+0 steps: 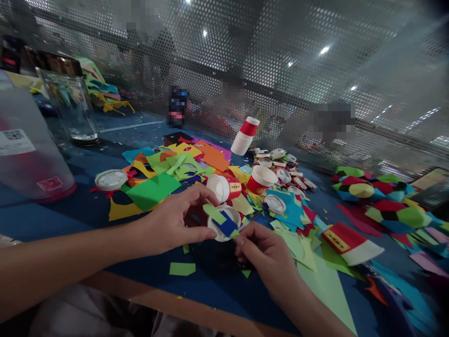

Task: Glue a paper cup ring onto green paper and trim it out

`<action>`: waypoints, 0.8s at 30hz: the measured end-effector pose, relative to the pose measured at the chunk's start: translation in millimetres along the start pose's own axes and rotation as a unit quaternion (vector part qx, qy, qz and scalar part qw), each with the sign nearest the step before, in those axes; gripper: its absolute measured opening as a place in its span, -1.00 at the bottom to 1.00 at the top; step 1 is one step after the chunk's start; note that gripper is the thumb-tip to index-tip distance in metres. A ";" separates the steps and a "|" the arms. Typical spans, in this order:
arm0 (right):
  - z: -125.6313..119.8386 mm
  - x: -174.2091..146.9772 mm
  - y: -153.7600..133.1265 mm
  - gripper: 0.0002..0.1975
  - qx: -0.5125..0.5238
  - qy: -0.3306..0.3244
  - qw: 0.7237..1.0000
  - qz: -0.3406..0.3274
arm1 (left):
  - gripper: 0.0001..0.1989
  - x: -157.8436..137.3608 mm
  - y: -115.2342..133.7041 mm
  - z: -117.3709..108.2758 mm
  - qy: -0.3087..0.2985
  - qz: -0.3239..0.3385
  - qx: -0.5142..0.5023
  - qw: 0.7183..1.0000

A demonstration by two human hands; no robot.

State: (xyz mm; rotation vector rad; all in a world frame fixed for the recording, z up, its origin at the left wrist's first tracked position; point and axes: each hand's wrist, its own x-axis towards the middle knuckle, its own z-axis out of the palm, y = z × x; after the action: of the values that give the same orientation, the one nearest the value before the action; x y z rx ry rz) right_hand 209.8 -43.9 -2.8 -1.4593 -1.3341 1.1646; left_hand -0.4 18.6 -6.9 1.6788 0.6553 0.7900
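My left hand point(182, 215) curves around a round white paper-cup piece point(221, 234), thumb at its near rim and fingers at its far side. Across the cup piece lies a blue and green paper strip point(228, 224); one green end sticks up by my left fingers. My right hand point(263, 252) is closed at the strip's other end, thumb and finger pinched on the green tip. A thin greyish thing point(250, 220) shows behind my right fingers; I cannot make out what it is. Just beyond, a red and white paper cup point(224, 188) lies on its side.
Coloured paper scraps point(189, 159) cover the blue table point(140, 267). An upright paper cup point(263, 179), a cup stack point(245, 135) and white discs point(111, 179) stand or lie among them. Bottles point(66, 98) are at left; paper balls point(396, 215) and scissors point(382, 285) at right.
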 end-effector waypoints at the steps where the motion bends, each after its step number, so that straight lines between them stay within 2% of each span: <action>1: 0.2 -0.2 -0.2 -0.78 -0.004 0.000 1.000 -0.001 | -0.61 0.0 -0.7 0.1 0.001 0.006 0.003 1.000; 24: -2.4 -1.0 -0.4 -0.77 -0.021 -0.003 1.000 0.004 | -0.61 3.1 3.9 -1.4 -0.032 -0.046 -0.100 0.993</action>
State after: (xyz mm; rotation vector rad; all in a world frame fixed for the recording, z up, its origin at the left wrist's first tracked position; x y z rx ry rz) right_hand 212.0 -44.8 -1.7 -1.4937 -1.3639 1.1532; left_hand 0.5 21.0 -2.4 1.4743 0.5851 0.7091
